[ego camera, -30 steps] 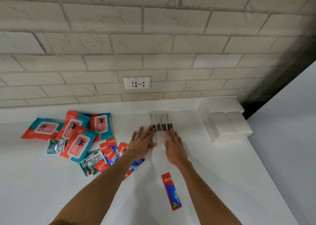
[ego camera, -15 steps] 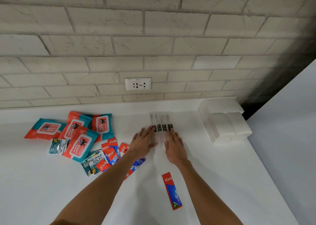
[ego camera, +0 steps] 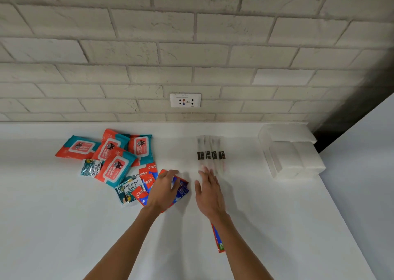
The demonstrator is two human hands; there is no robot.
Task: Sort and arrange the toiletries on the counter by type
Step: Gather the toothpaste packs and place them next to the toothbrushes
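Wipe packs (ego camera: pixel 115 164) left of left hand (ego camera: pixel 164 191): glossy plastic. Toothbrush sleeves (ego camera: pixel 211 151) beyond right hand (ego camera: pixel 210 194): clear film. Counter (ego camera: pixel 64 226): smooth, matt.

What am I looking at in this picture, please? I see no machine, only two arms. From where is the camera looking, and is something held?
There is no machine: a person works with bare hands, and the one camera sits on their head, looking down at a white counter. On it lie wipes packs, Cream Silk sachets, toothpaste sachets, and four wrapped toothbrushes in a row. The left hand rests on the toothpaste sachets; whether it grips one is unclear. The right hand is open, holding nothing, near the toothbrushes.
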